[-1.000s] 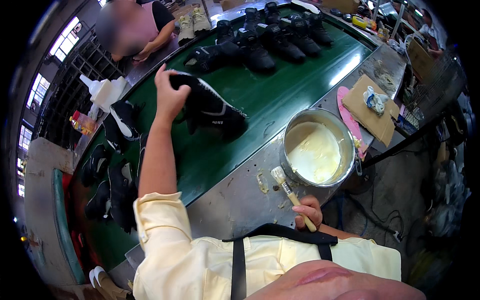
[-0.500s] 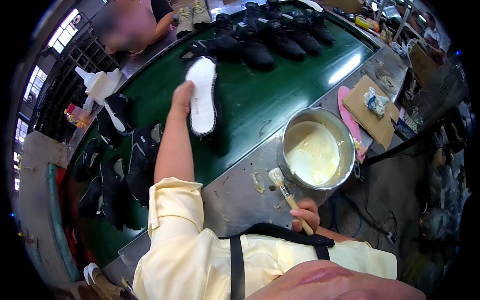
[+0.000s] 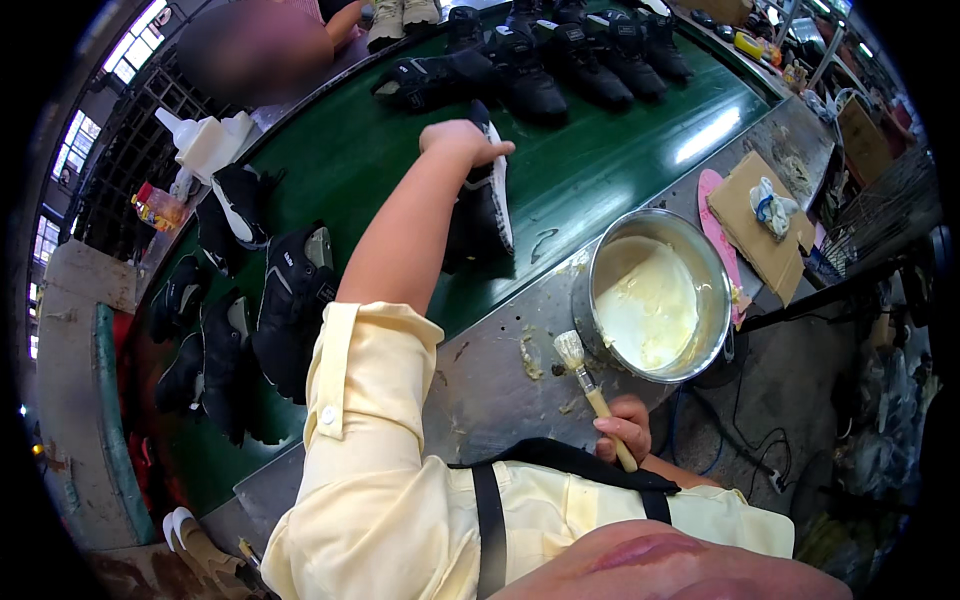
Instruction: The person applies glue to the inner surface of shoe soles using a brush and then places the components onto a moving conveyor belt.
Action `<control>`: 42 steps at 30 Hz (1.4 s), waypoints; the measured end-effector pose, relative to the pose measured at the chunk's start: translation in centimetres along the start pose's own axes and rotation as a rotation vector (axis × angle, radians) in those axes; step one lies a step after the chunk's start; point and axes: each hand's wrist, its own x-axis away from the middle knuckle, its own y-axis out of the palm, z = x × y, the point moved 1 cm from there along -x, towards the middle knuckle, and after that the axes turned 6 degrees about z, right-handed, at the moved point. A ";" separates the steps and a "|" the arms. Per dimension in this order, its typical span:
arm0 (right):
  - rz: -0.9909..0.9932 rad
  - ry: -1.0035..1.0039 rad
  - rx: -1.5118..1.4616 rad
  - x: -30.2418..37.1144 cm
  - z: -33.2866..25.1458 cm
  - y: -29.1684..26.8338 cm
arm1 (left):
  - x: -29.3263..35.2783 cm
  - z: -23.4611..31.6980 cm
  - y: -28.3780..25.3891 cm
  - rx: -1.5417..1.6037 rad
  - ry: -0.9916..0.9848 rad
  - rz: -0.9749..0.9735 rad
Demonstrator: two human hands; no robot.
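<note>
My left hand (image 3: 462, 143) reaches out over the green conveyor belt (image 3: 360, 185) and grips a black shoe (image 3: 480, 215), tilted on its side. The shoe's white, rough-edged underside faces right and shows only as a narrow strip; my hand covers part of it. Close to my body, my right hand (image 3: 626, 426) is closed round the wooden handle of a brush (image 3: 598, 402), its pale bristles pointing up and away from me. Beyond the brush stands a metal pot (image 3: 715, 310) holding creamy white paste (image 3: 645, 315).
Several black shoes (image 3: 525, 80) stand at the belt's far end, and more black shoes (image 3: 295, 300) lie at the left. Cardboard (image 3: 745, 215) with a crumpled cloth (image 3: 773, 208) lies right of the pot. Across the belt are a white bottle (image 3: 215, 145) and a person (image 3: 265, 50).
The shoe in my left hand has moved right and been turned; its white underside, earlier facing up, now faces right. My right hand still holds the brush.
</note>
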 end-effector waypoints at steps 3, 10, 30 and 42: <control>-0.031 0.012 -0.006 0.0 0.0 -0.1 | -2.7 -2.1 1.1 0.293 0.001 -0.043; -0.105 0.030 0.028 -0.3 0.3 -0.5 | -3.9 -3.9 7.3 1.008 -0.255 0.016; -0.008 0.025 0.028 0.2 0.1 0.3 | -2.7 -4.5 6.8 1.142 -0.188 -0.416; 0.053 -0.005 0.013 -0.6 -1.4 0.3 | 14.6 -12.8 -1.5 1.564 0.050 0.472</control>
